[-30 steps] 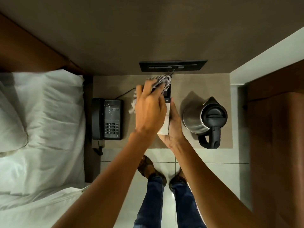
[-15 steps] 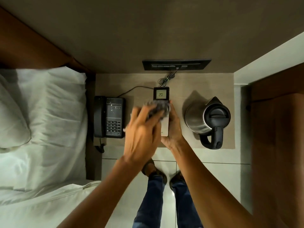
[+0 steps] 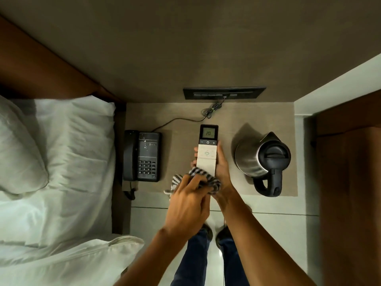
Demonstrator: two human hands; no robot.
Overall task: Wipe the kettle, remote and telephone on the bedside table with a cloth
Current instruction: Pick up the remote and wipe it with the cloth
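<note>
My right hand (image 3: pixel 223 172) cups the white remote (image 3: pixel 207 153) from below and holds it above the bedside table (image 3: pixel 226 120); its lit screen reads 20. My left hand (image 3: pixel 188 205) grips a striped cloth (image 3: pixel 203 178) and presses it on the remote's near end. The black telephone (image 3: pixel 142 155) lies at the table's left side. At the right stands the steel kettle (image 3: pixel 261 159), with a black lid and its handle toward me.
A bed with white sheets and a pillow (image 3: pixel 18 149) fills the left. A dark switch panel (image 3: pixel 223 92) sits on the wall behind the table, a coiled cable (image 3: pixel 210 111) below it. A wooden panel (image 3: pixel 348 182) stands at the right. My feet are on the tiled floor (image 3: pixel 278 234).
My left hand has drawn the cloth down the remote, from its top end over the screen to its near end. The screen and buttons now show. The right hand kept holding the remote.
</note>
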